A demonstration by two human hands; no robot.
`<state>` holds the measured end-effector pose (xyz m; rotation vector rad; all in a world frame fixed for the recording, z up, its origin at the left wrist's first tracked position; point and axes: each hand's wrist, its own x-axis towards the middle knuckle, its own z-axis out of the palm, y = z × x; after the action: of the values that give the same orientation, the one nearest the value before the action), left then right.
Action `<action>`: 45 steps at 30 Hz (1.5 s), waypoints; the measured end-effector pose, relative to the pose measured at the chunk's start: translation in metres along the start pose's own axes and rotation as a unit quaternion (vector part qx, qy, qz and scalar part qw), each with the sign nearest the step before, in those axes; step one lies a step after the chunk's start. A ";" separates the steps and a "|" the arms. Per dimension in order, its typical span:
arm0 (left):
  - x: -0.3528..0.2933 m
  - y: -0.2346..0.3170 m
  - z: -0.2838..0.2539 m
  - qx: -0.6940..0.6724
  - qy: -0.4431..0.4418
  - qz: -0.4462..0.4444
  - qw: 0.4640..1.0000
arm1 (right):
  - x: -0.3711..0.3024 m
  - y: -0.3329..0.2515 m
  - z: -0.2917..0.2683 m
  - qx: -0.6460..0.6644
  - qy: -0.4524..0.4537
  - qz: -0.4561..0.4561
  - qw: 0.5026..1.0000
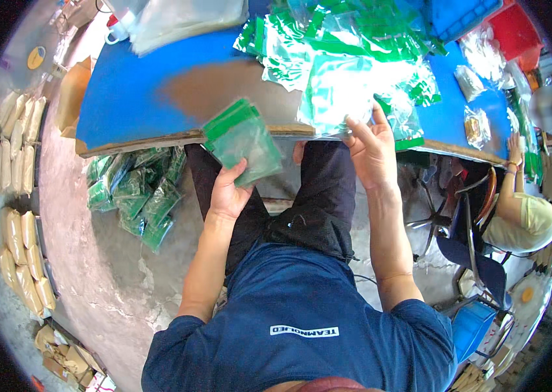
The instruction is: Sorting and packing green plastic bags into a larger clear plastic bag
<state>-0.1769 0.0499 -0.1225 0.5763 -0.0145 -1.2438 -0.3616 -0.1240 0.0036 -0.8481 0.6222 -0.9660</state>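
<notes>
My left hand (pixel 231 191) grips a small stack of clear plastic bags with green top bands (pixel 246 145), held tilted over my lap just off the table's front edge. At that edge, the fingers of my right hand (pixel 374 149) are closed on the near corner of a clear plastic bag (pixel 336 95), shiny with glare. Beyond it a loose pile of similar green-banded bags (pixel 354 32) spreads over the table. Part of the bag at my right fingertips is washed out by light.
The blue table (pixel 132 88) has a worn brown patch. Clear plastic sheets (pixel 184 23) lie at its far left; a blue crate (pixel 462 18) and red bin (pixel 514 36) stand far right. Bundled green bags (pixel 142 193) lie on the floor. A co-worker (pixel 517 219) sits at right beside a chair (pixel 468 258).
</notes>
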 end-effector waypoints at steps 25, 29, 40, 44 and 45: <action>-0.009 -0.001 0.013 0.108 0.058 -0.062 0.991 | 0.038 0.048 -0.041 -0.742 -0.089 -0.298 0.595; -0.007 0.015 0.002 0.133 0.017 -0.069 0.989 | 0.031 0.052 -0.042 -0.659 -0.172 -0.324 0.656; 0.012 -0.014 0.030 0.156 -0.007 -0.146 0.977 | 0.004 0.040 -0.037 -0.585 -0.360 -0.411 0.599; 0.016 -0.023 0.048 0.183 -0.010 -0.084 0.979 | 0.046 0.006 -0.079 -0.731 0.133 -0.223 0.631; 0.017 -0.023 0.046 0.178 -0.010 -0.084 0.980 | 0.053 0.008 -0.108 -0.770 0.171 -0.235 0.568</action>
<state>-0.2058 0.0118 -0.0978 0.8881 -0.2132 -1.4234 -0.4179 -0.2051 -0.0654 -2.5309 1.7256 -0.8813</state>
